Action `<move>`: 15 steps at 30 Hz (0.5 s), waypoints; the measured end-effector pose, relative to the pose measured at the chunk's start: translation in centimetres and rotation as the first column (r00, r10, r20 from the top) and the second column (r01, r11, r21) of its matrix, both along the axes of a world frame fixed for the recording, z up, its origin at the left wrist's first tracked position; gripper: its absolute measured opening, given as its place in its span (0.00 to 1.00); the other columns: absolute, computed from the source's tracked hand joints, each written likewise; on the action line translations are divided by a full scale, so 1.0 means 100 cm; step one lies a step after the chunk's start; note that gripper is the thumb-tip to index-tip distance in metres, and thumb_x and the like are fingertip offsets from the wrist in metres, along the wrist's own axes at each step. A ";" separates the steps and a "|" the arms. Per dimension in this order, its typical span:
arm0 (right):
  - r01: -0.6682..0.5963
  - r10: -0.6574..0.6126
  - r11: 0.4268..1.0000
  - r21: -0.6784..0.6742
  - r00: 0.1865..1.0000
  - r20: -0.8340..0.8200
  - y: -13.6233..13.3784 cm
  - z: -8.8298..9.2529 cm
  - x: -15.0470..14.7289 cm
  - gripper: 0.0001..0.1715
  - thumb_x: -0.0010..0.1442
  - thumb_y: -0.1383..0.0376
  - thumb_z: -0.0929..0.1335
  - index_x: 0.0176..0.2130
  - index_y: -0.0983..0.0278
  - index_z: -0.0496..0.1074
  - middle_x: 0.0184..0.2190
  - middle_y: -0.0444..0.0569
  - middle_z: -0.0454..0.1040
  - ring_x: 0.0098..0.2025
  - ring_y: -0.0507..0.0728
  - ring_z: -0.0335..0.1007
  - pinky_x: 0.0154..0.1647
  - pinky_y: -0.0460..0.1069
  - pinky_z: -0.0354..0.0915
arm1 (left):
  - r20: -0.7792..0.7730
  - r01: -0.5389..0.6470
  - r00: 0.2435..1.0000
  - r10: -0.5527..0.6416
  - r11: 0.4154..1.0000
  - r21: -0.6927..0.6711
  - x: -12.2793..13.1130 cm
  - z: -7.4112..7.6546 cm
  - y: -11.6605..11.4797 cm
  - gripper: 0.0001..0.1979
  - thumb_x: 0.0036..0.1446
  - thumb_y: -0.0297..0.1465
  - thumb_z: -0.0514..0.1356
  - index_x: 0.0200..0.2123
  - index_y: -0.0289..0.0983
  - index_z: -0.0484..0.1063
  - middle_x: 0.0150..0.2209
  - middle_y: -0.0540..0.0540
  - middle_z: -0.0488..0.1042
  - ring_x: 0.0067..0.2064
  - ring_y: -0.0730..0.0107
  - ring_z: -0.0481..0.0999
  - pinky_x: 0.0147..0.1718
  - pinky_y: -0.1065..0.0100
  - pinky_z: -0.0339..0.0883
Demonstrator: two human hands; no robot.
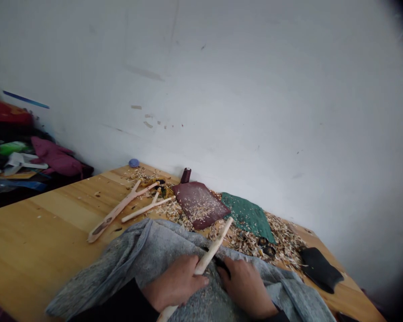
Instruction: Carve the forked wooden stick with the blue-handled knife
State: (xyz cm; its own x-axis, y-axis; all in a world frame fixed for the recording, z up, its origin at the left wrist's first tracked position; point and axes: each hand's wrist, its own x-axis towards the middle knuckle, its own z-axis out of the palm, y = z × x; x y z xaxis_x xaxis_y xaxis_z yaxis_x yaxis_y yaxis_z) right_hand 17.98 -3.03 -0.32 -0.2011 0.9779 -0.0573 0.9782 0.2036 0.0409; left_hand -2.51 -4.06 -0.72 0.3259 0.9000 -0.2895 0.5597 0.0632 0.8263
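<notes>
My left hand (pixel 177 279) is closed around a pale, peeled wooden stick (pixel 218 243), which slants up and away to the right across my lap. To the right of the stick, my right hand (pixel 245 286) is curled, with a small dark piece (pixel 223 267) showing at its thumb; what it is stays hidden by the fingers. Under both hands spreads a grey cloth (pixel 168 243) dusted with fine wood bits, draped over the table's near edge. Beyond the cloth lie two forked sticks, a larger one (pixel 116 210) and a thinner one (pixel 144 209).
Wood shavings (pixel 285 235) cover the wooden table (pixel 30 241) along the wall, around a maroon sheet (pixel 201 203) and a green sheet (pixel 246 214). A dark thread spool (pixel 186 175), a blue round item (pixel 133 163) and a black flat object (pixel 320 268) lie there too. Clothes pile up at left.
</notes>
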 end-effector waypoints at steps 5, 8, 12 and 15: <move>-0.009 0.009 1.000 0.002 1.000 -0.022 0.000 0.002 0.000 0.16 0.69 0.59 0.61 0.41 0.58 0.77 0.37 0.50 0.82 0.42 0.61 0.79 0.38 0.48 0.63 | -0.014 0.016 1.000 -0.016 1.000 -0.005 0.000 0.001 0.000 0.10 0.55 0.39 0.57 0.32 0.40 0.61 0.27 0.53 0.67 0.18 0.76 0.66 0.14 0.71 0.57; 0.117 -0.116 0.992 0.049 0.993 -0.017 0.006 0.002 0.006 0.18 0.71 0.59 0.59 0.43 0.59 0.76 0.37 0.51 0.82 0.41 0.61 0.79 0.37 0.49 0.64 | -0.030 0.014 0.999 -0.013 1.000 0.015 0.000 0.005 -0.001 0.09 0.54 0.39 0.58 0.31 0.40 0.61 0.27 0.52 0.68 0.19 0.73 0.68 0.15 0.70 0.57; 0.148 -0.149 0.988 0.035 0.989 0.021 0.007 0.000 0.006 0.18 0.70 0.59 0.60 0.44 0.60 0.76 0.38 0.53 0.82 0.41 0.62 0.79 0.38 0.50 0.65 | -0.050 -0.006 0.999 0.007 1.000 0.030 0.001 0.007 -0.003 0.09 0.54 0.38 0.58 0.30 0.41 0.61 0.26 0.52 0.68 0.18 0.74 0.67 0.15 0.70 0.55; 0.082 -0.082 0.997 0.005 0.996 0.039 0.004 -0.001 0.002 0.16 0.69 0.60 0.61 0.43 0.60 0.77 0.38 0.52 0.82 0.42 0.62 0.79 0.39 0.50 0.65 | -0.064 -0.015 0.998 0.017 1.000 0.027 0.002 0.007 -0.003 0.09 0.54 0.39 0.57 0.30 0.41 0.61 0.27 0.52 0.68 0.18 0.75 0.67 0.15 0.70 0.56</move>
State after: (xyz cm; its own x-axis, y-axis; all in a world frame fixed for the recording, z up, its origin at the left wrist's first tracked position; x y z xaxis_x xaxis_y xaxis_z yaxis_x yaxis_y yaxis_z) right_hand 18.19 -2.61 -0.40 -0.1175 0.9913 -0.0600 0.9892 0.1222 0.0804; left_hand -2.33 -4.36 -0.01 0.2931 0.9126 -0.2850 0.6104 0.0508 0.7905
